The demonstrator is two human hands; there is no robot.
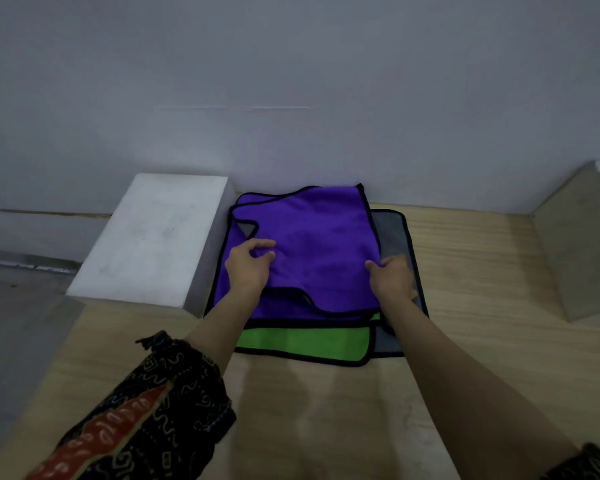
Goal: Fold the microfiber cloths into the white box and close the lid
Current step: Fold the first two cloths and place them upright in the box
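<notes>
A purple microfiber cloth (312, 237) with black trim lies on top of a stack against the wall. Under it a green cloth (305, 342) shows at the near edge and a grey cloth (390, 226) at the right. My left hand (248, 266) pinches the purple cloth near its left side. My right hand (394, 277) grips the purple cloth's right edge. The white box (153, 237) stands directly left of the stack with its lid down.
The stack and box rest on a light wooden tabletop (465, 306). A pale wall (291, 98) rises just behind them. A beige slanted block (575, 244) stands at the right. The table's left edge drops to a grey floor (14, 323).
</notes>
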